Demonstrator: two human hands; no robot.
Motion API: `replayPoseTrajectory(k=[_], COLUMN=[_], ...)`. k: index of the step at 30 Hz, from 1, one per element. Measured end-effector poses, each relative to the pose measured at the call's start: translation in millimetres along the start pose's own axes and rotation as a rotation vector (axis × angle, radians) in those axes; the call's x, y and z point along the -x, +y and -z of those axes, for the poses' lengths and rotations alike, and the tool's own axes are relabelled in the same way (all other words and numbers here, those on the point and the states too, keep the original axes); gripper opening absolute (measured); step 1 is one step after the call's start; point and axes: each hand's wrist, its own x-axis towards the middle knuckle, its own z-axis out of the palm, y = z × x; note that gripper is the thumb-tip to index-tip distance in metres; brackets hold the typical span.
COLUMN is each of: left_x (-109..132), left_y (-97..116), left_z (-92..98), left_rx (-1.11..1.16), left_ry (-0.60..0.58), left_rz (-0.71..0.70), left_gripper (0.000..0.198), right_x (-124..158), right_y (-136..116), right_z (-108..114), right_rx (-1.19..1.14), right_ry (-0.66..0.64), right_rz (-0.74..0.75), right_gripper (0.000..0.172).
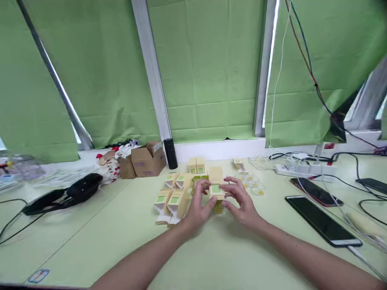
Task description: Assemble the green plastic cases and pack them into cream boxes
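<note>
Between my two hands is a small tan cardboard box (215, 189) with a pale green square on its face. My left hand (198, 203) grips its left side, and my right hand (240, 201) has fingers and thumb on its right side. Just below the box, a clear piece with yellow-green contents (219, 208) shows in part. Left of my left hand stand several similar boxes (178, 199) with flaps open toward me. Green items (200, 177) sit behind my left fingers, partly hidden. Clear plastic pieces with yellow centres (252, 183) lie beyond my right hand.
Two closed tan boxes (196, 165) stand at the back. A brown carton (148, 160) and a black cylinder (170, 154) are by the wall. Phones (322, 219), cables and a power strip (294, 171) lie to the right; a black pouch (81, 187) lies left.
</note>
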Motion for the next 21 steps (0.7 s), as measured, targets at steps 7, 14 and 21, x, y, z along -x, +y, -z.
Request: replayPoseTrajectory(k=[7,14,21], left_x=[-1,-2,-3], left_y=[9,13,11], left_z=[2.7,1.1,-0.9], left_rx=[-0.062,-0.072,-0.056], left_ry=[-0.021,0.023,0.063], left_rz=[-0.046,-0.013,0.012], left_gripper=[0.049,0.047,0.044], right_x=[-2,-1,-1], right_y=[0,-1,0], right_z=[-2,-2,-2], right_rx=[0.0,0.002,-0.012], right_ry=[0.037,0.05,0.043], right_rz=[-0.007,-0.022,-0.032], right_gripper=[0.029,0.028,0.025])
